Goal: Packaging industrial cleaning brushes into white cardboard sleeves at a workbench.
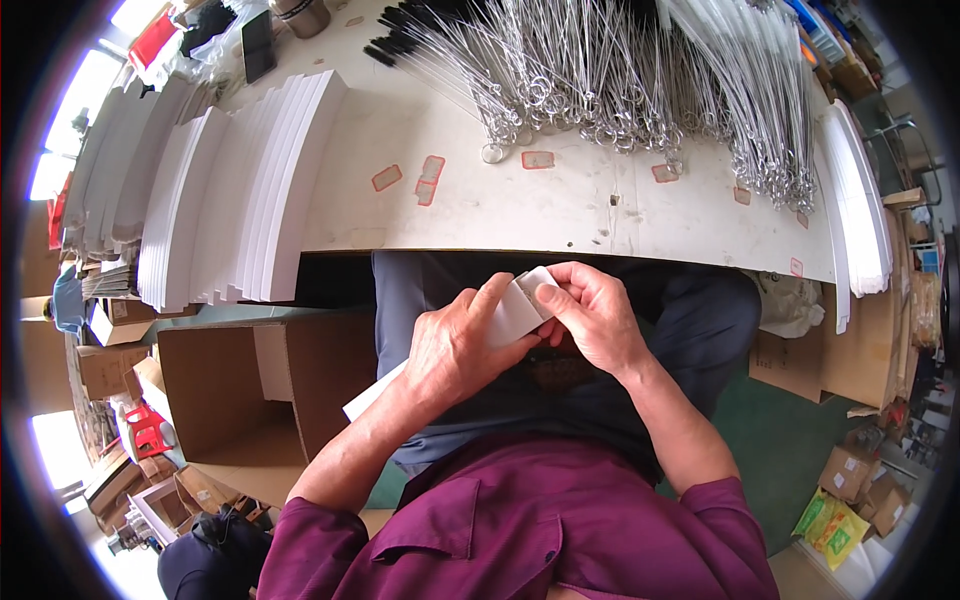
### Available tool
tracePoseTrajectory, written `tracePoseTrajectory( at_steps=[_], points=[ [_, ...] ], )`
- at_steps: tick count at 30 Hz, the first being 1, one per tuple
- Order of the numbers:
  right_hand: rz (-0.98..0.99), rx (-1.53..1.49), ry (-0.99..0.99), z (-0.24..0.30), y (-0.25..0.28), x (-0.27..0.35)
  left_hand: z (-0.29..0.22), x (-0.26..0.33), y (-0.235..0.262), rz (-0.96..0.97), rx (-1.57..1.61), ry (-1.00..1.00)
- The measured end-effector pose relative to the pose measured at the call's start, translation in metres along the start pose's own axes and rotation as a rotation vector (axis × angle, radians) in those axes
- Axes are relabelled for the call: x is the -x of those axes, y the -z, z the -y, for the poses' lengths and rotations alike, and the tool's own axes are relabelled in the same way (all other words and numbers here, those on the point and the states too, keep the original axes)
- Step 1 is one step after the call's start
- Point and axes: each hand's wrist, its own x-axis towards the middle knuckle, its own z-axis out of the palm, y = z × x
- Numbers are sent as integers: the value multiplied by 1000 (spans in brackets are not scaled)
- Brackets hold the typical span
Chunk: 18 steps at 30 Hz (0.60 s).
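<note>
A long, narrow white box lies aslant over my lap, just in front of the table edge. My left hand is closed around it near its upper end, while the lower end sticks out past my left wrist. At that upper end my right hand pinches the end flap between thumb and fingers. The inside of the box cannot be seen. On the table beyond lies a big heap of thin wire brushes with ring ends toward me; black bristles show at the far left.
Rows of flat white boxes stand at the table's left, and more white boxes at its right edge. Red-edged paper labels dot the table. An open cardboard box is at my left. A metal cup stands far back.
</note>
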Motion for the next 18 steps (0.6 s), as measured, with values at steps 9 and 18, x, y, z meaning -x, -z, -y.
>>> tracePoseTrajectory(
  at_steps=[9,18],
  points=[
    [-7,-105,137,-13,1,12,1,-3,3,35,83,33],
    [-170,32,138,-21,-18,13,-10,-4,3,135,125,76]
  ],
)
